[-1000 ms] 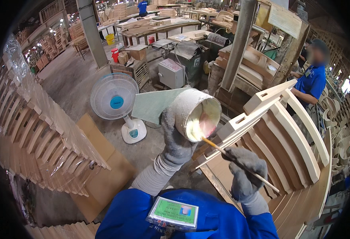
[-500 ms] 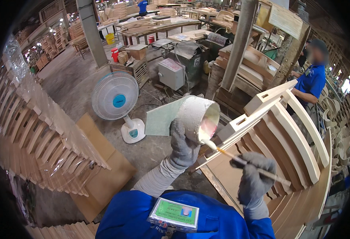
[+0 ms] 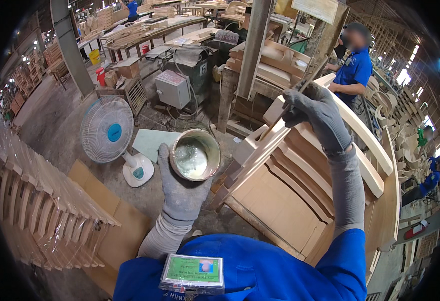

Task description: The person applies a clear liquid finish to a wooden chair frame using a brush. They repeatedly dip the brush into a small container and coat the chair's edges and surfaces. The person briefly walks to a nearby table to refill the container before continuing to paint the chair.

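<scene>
My left hand [image 3: 182, 193], in a grey glove, is wrapped round a round pot [image 3: 216, 155] smeared with dried white. Its open top faces me, and whitish liquid [image 3: 190, 163] that looks like glue lies inside. My right hand [image 3: 315, 113], also gloved, is closed round a thin-handled brush [image 3: 276, 124], raised over the wooden parts on the right. The brush slants down to a slotted light wood piece [image 3: 247, 145]; its tip is hard to make out there. Beside it, several curved wooden slats [image 3: 300, 175] stand in a row on a cardboard-covered surface [image 3: 270, 200].
A white fan [image 3: 108, 129] stands on the floor at left, near a pale green sheet [image 3: 152, 143]. Plastic-wrapped wooden parts [image 3: 44, 200] are stacked at far left. A grey electrical box [image 3: 173, 89] and a post [image 3: 255, 50] stand ahead. A co-worker [image 3: 353, 70] in blue is at upper right.
My right hand has moved up and away from the pot, carrying the brush to the slotted wood. The pot has turned more upright, and the view has shifted to the right.
</scene>
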Available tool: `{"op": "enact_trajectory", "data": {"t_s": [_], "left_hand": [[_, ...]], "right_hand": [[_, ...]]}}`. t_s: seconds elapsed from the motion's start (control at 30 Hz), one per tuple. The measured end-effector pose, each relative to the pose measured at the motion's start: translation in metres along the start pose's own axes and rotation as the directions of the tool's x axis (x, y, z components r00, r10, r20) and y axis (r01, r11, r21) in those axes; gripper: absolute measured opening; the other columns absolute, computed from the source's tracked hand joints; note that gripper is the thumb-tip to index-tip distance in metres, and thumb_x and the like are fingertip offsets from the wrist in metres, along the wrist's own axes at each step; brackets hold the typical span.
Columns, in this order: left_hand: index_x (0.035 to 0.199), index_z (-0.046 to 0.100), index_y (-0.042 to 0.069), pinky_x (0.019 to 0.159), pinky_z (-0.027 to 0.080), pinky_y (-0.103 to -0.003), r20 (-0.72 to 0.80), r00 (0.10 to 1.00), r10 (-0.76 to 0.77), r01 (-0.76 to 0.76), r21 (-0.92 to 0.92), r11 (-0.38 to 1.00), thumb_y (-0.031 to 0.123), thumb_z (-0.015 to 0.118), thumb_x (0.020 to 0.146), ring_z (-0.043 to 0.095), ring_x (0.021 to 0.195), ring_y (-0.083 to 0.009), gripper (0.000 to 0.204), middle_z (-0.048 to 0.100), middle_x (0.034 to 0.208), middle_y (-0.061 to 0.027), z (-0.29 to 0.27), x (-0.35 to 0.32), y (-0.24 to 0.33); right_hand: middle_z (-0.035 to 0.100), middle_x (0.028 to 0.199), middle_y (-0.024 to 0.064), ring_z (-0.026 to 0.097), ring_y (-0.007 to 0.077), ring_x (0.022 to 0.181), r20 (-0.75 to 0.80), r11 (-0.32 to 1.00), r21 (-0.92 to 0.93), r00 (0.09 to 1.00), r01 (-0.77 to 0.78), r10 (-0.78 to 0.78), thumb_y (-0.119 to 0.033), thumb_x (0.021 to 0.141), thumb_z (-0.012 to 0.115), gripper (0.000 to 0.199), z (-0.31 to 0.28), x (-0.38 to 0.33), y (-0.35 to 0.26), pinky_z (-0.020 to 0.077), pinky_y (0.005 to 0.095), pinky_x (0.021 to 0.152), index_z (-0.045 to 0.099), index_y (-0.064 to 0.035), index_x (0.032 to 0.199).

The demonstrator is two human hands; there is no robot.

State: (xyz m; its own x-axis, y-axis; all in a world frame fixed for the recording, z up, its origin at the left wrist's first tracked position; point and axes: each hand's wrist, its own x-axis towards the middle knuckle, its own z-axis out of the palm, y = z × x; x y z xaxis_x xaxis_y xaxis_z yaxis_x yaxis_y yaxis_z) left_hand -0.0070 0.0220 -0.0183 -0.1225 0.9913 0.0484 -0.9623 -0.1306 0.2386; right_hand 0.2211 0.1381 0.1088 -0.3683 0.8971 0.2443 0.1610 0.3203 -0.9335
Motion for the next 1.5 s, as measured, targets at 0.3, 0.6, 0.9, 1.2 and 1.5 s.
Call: {"op": "enact_trajectory", "data": {"t_s": [0.3,0.6,0.9,1.2,1.5], "left_hand": [[0.123,0.048,0.013,0.088,0.044,-0.047,-0.038,0.998,0.048,-0.046,0.04,0.998,0.054,0.044,0.088,0.052,0.108,-0.0263,0.054,0.053,0.119,-0.009,-0.002,-0.01,0.012],[0.123,0.049,0.013,0.09,0.042,-0.047,-0.09,0.995,0.04,-0.04,0.005,0.999,0.054,0.046,0.088,0.051,0.109,-0.0269,0.054,0.053,0.12,-0.0093,-0.004,-0.011,0.015],[0.123,0.048,0.013,0.09,0.042,-0.047,-0.069,0.996,0.063,-0.062,0.013,0.998,0.053,0.044,0.089,0.05,0.11,-0.0278,0.053,0.052,0.121,-0.0101,-0.004,-0.01,0.014],[0.125,0.047,0.012,0.092,0.041,-0.047,-0.055,0.995,0.079,-0.079,0.008,0.997,0.051,0.042,0.09,0.047,0.115,-0.0284,0.052,0.051,0.123,-0.011,-0.004,-0.012,0.015],[0.125,0.047,0.014,0.092,0.041,-0.048,-0.042,0.997,0.065,-0.064,0.034,0.997,0.051,0.043,0.09,0.046,0.117,-0.0281,0.051,0.051,0.123,-0.0086,-0.002,-0.014,0.016]], "right_hand": [[0.062,0.076,0.0069,0.063,0.0127,0.064,0.046,1.0,0.022,0.999,0.003,-0.004,-0.028,0.085,0.064,0.032,0.007,0.004,0.003,0.0538,0.0245,0.058,0.057,0.0022,0.093],[0.064,0.073,0.0077,0.064,0.0133,0.061,0.044,0.999,0.045,0.999,-0.007,0.005,-0.027,0.085,0.064,0.031,0.01,0.006,0.007,0.0549,0.0245,0.057,0.058,0.0025,0.093],[0.062,0.071,0.0072,0.064,0.0139,0.061,-0.015,0.999,0.032,1.0,0.009,-0.008,-0.028,0.085,0.065,0.031,0.003,0.009,0.005,0.0537,0.0248,0.055,0.056,0.0012,0.088],[0.061,0.066,0.0071,0.062,0.0139,0.057,0.012,0.997,-0.041,0.998,0.064,-0.064,-0.027,0.085,0.064,0.029,-0.011,0.016,0.002,0.053,0.0249,0.053,0.057,0.0007,0.085],[0.062,0.068,0.0078,0.062,0.0131,0.058,0.031,0.996,-0.075,0.998,0.056,-0.054,-0.028,0.085,0.065,0.031,-0.008,0.018,0.002,0.0527,0.0247,0.054,0.059,0.0017,0.089]]}}
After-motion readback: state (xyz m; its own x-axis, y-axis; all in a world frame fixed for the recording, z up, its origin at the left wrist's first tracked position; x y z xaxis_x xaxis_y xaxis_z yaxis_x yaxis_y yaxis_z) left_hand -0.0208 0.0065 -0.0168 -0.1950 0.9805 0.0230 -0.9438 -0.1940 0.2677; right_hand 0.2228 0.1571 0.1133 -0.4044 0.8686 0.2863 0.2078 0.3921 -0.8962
